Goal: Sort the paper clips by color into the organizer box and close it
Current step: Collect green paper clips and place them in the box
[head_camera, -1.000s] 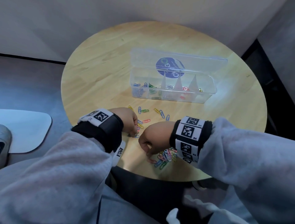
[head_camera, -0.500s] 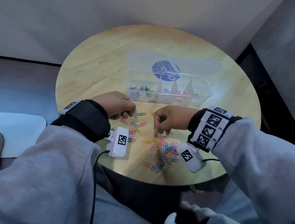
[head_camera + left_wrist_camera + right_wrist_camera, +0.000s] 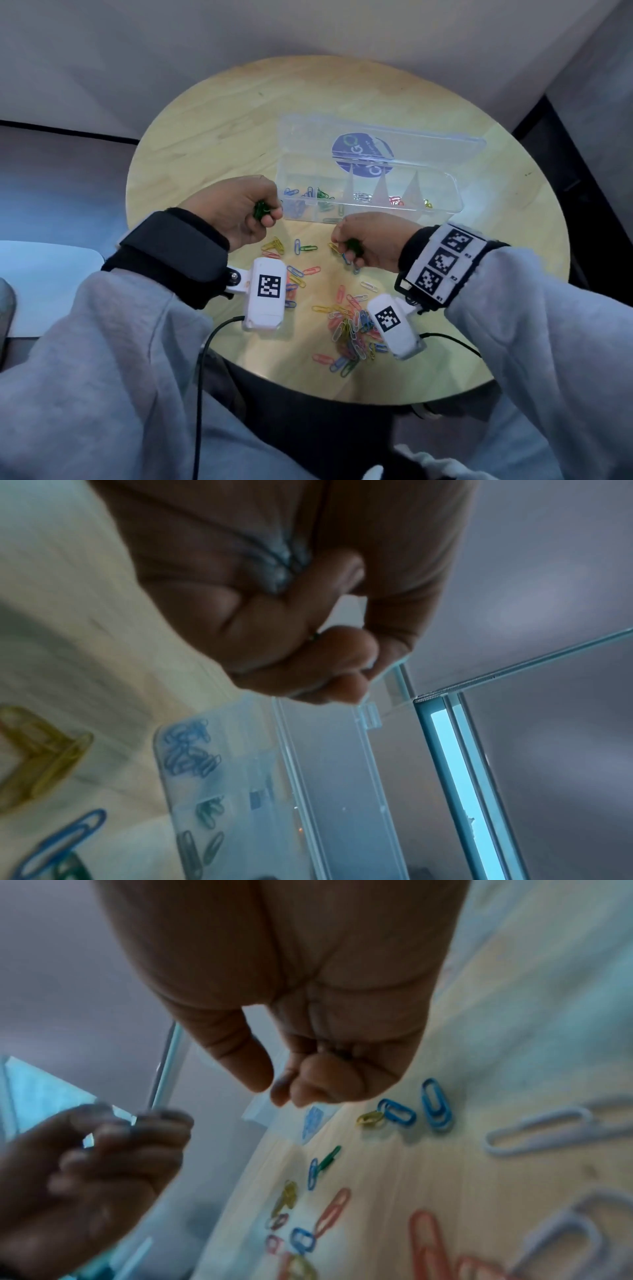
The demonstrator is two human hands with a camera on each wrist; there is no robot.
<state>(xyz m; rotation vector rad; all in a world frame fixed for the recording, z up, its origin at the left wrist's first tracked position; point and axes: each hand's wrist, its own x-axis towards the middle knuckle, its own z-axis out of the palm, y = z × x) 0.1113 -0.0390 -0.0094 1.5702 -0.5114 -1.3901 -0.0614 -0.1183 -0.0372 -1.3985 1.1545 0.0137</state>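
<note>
A clear organizer box point(image 3: 448, 195) stands open on the round wooden table point(image 3: 205, 147), its lid point(image 3: 428, 150) tilted back. Its compartments hold blue clips point(image 3: 294, 195), green clips point(image 3: 322, 197), silver, red and yellow ones. My left hand point(image 3: 265, 214) hovers by the box's left end, fingers curled around green paper clips point(image 3: 260, 209). My right hand point(image 3: 349, 248) hangs just in front of the box and grips more green clips point(image 3: 354, 245). In the left wrist view the fist point(image 3: 329, 656) is above the box's blue compartment point(image 3: 188, 750).
A mixed pile of coloured clips point(image 3: 352, 329) lies near the table's front edge. Loose clips point(image 3: 298, 260) are scattered between the hands. Wrist cameras point(image 3: 265, 294) hang under both wrists. A white seat point(image 3: 34, 284) is at the left.
Both hands have risen from the loose clips and moved toward the box. Green clips now show inside each fist.
</note>
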